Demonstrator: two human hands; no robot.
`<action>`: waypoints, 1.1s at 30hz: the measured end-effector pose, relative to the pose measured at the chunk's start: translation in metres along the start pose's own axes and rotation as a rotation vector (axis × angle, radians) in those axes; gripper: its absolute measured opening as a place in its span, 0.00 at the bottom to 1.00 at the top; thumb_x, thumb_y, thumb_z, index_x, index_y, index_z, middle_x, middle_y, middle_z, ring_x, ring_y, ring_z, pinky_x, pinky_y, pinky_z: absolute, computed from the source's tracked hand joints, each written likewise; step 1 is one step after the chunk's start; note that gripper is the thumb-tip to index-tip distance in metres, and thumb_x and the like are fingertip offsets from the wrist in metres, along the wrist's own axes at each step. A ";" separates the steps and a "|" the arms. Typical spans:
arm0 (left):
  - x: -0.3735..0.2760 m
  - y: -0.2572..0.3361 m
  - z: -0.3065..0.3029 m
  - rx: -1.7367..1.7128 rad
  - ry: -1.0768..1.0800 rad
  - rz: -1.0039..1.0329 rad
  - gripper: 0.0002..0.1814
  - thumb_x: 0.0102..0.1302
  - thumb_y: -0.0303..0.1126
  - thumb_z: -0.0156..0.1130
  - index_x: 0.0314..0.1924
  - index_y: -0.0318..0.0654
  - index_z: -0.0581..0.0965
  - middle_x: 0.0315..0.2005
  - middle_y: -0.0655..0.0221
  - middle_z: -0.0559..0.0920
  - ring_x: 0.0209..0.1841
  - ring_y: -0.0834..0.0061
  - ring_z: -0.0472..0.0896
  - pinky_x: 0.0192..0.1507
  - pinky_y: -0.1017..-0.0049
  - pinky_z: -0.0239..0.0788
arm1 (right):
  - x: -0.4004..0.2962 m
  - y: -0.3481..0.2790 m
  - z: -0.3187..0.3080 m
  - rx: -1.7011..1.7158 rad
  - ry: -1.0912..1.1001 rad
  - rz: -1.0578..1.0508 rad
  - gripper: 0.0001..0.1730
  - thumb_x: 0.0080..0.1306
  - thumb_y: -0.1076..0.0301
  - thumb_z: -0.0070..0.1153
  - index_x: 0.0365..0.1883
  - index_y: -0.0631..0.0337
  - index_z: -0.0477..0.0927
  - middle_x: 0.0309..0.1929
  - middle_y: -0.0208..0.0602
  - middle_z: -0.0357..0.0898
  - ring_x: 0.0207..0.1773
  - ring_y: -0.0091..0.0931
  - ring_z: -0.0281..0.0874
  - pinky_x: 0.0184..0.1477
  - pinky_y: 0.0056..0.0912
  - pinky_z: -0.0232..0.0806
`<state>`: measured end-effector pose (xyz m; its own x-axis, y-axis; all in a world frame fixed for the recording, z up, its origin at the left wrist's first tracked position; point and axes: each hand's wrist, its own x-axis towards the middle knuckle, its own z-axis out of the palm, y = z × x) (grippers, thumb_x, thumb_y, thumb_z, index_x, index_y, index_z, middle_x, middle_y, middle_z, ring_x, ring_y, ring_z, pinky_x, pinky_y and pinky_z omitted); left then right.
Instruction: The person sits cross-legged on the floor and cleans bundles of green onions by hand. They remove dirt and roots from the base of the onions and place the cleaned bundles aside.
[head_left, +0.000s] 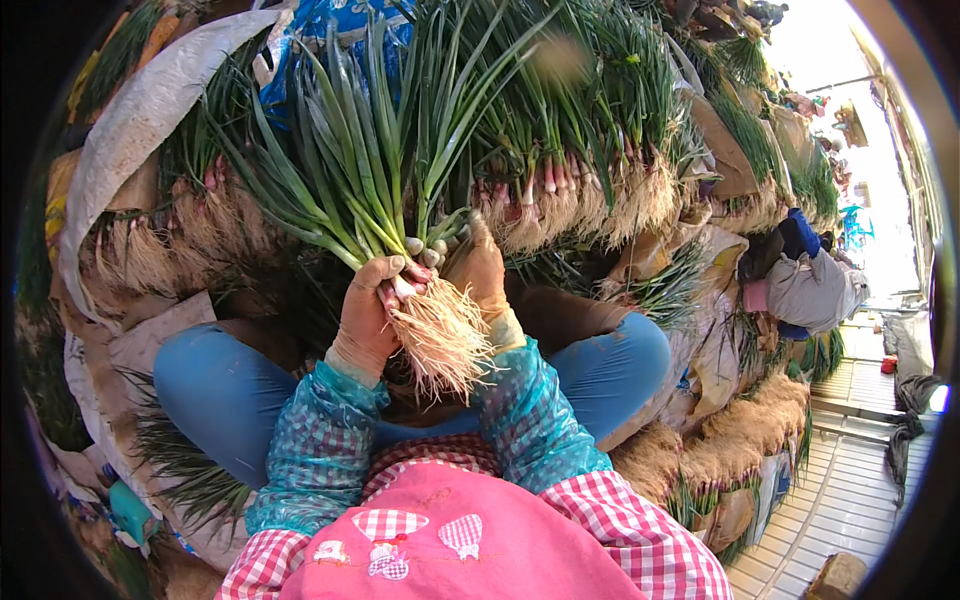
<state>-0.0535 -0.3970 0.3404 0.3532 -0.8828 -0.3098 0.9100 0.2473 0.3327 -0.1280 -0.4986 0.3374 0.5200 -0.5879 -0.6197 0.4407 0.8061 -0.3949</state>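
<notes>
In front of my lap, my left hand (369, 315), in a pale, soiled glove, grips a bunch of green onions (375, 172) just above the roots. The long leaves fan upward and away from me; the pinkish-white bases and a thick tuft of pale roots (442, 337) point down toward me. Grey glove fingertips wrap round the far side of the stems. Close on the right side of the bunch, my right hand (480, 274), also gloved, is closed at a limp green leaf (451, 227). Its fingertips are partly hidden.
A row of green onions with roots (555, 187) stands ahead, and more lie under a white woven sheet (142, 112) at left. My bent knees (217, 390) flank the work. Bundles with brown roots (720, 435) lie at right. Another person (802, 289) bends beyond them.
</notes>
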 end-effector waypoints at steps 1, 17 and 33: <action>-0.001 0.000 -0.003 0.062 0.030 -0.039 0.15 0.60 0.33 0.54 0.39 0.26 0.75 0.25 0.59 0.80 0.28 0.73 0.77 0.45 0.72 0.71 | -0.008 -0.006 0.008 -0.061 -0.028 0.024 0.16 0.69 0.53 0.45 0.32 0.56 0.72 0.19 0.30 0.71 0.18 0.26 0.68 0.19 0.28 0.63; 0.004 -0.007 -0.028 0.143 0.013 -0.091 0.16 0.62 0.30 0.50 0.18 0.28 0.74 0.17 0.60 0.76 0.18 0.76 0.72 0.37 0.76 0.72 | 0.002 -0.007 0.052 -0.489 0.222 -0.144 0.23 0.69 0.43 0.44 0.28 0.54 0.75 0.19 0.24 0.66 0.20 0.23 0.65 0.22 0.26 0.60; -0.013 0.009 0.004 0.173 0.056 -0.110 0.13 0.61 0.30 0.50 0.33 0.25 0.76 0.20 0.61 0.78 0.22 0.79 0.73 0.23 0.84 0.63 | -0.004 -0.068 -0.038 -0.641 -0.008 -0.599 0.05 0.66 0.65 0.55 0.34 0.54 0.74 0.24 0.21 0.73 0.17 0.12 0.58 0.19 0.15 0.55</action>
<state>-0.0509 -0.3851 0.3505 0.2702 -0.8758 -0.3999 0.8945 0.0746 0.4409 -0.1880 -0.5481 0.3405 0.3391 -0.9230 -0.1818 0.1470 0.2428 -0.9589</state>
